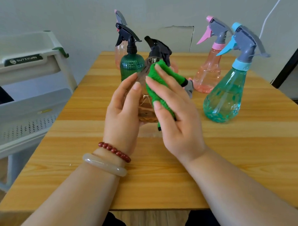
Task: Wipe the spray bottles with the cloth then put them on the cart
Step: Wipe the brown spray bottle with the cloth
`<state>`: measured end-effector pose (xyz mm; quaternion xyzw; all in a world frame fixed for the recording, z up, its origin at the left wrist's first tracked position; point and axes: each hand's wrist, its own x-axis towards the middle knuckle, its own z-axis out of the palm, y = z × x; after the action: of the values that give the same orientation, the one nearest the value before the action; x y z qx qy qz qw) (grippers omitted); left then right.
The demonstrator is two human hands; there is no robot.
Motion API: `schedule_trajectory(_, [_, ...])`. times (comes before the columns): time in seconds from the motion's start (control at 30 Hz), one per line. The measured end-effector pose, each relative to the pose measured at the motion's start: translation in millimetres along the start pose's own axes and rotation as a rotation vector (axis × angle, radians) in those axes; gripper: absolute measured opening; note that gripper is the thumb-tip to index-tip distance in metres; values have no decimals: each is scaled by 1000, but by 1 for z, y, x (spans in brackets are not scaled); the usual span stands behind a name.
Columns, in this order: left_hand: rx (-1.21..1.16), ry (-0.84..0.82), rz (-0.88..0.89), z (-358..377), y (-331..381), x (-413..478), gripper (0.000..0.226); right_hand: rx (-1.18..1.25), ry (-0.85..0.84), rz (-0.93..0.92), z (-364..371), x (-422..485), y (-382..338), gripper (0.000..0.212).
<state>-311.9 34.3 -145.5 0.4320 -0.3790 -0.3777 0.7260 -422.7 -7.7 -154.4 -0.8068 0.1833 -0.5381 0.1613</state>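
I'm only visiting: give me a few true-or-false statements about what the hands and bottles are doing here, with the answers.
1. The left hand holds a clear spray bottle with a black trigger head. True.
2. The cloth is blue. False: it is green.
3. The right hand presses the cloth against the held bottle. True.
4. The teal spray bottle lies on its side. False: it stands upright on the wooden table.
5. The bracelets sit on the right wrist. False: they are on the left wrist.

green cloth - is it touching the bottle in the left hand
Touching. The head view shows the right hand pressing the green cloth flat against the side of the amber bottle that the left hand grips.
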Motion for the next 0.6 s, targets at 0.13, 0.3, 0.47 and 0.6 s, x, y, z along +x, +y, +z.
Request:
schedule_trajectory(0.13, [62,-57,60,-4,-3,1,44,97,56,161,-1,5,5,39])
schedule_trajectory(0.3, [137,-142,89,2,-8,-1,41,163,114,367,-12,4,10,44])
schedule_trajectory(0.47, [160,-127,108,-7,-7,2,51,34,-35,25,-7,0,4,42])
schedule_trajectory(0.6, [222,-200,147,-4,-9,-1,46,175,130,401,-13,9,10,45])
